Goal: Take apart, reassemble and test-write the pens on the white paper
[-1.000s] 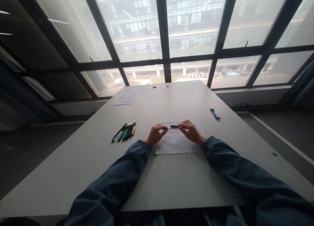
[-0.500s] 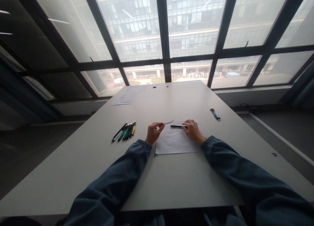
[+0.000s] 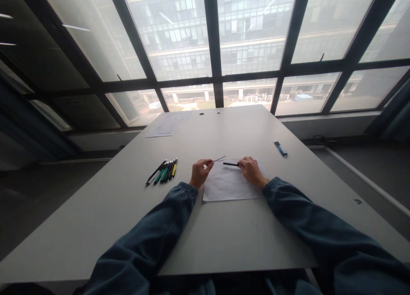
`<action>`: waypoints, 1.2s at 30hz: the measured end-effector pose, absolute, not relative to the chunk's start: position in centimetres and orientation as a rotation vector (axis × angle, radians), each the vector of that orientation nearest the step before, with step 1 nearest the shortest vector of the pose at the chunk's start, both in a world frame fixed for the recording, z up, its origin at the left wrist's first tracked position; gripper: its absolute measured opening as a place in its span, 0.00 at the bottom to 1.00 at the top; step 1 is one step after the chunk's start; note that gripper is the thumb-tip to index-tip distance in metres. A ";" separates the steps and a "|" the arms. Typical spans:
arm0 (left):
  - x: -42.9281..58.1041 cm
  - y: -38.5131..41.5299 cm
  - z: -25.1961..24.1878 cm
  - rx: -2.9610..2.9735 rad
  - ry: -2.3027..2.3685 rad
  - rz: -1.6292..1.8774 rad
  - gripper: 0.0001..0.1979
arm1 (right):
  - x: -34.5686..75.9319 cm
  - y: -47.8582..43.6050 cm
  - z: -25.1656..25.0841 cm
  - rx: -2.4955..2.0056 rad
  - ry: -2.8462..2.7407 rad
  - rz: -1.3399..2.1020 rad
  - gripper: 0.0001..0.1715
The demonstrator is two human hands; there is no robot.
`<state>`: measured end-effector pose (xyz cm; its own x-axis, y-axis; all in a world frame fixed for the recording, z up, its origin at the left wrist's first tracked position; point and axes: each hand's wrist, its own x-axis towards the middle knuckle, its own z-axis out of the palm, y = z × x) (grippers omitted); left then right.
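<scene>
Between its thumb and fingers, my left hand [image 3: 200, 172] pinches a thin dark rod [image 3: 220, 158] that points up to the right. My right hand [image 3: 251, 170] is closed on one end of a black pen barrel [image 3: 230, 164], whose other end points left. Both hands are over a white sheet of paper [image 3: 229, 188], my left at its left edge and my right on its right side. A small gap separates the rod from the barrel.
Several pens [image 3: 164, 172], black, green and yellow, lie left of my left hand. Two pens [image 3: 281, 148], one blue, lie at the right. Printed papers [image 3: 162, 127] rest at the far left of the white table [image 3: 237, 231]. Windows stand behind it.
The black barrel in my right hand has tilted, its left end now slightly higher. The thin rod has shifted slightly left and up with my left fingers.
</scene>
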<state>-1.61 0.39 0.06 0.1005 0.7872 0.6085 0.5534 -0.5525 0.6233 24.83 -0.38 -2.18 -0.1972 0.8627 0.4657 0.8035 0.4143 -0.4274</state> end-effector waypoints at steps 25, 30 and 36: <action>-1.9 0.8 -0.3 2.109 1.428 1.431 0.06 | 25.3 0.2 -2.5 -1.338 -1.663 0.056 0.09; -1.8 0.7 -0.1 2.170 1.411 1.409 0.06 | 25.3 0.1 -2.3 -1.347 -1.676 0.038 0.09; -2.1 0.9 -0.1 2.268 1.413 1.370 0.07 | 25.2 -0.2 -2.0 -1.392 -1.703 0.013 0.09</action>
<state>-2.07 0.88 -0.11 0.1453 0.7706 0.6206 0.6442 -0.5497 0.5318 25.24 -0.20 -1.97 0.0476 0.7829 0.6204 0.7734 0.3641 -0.5189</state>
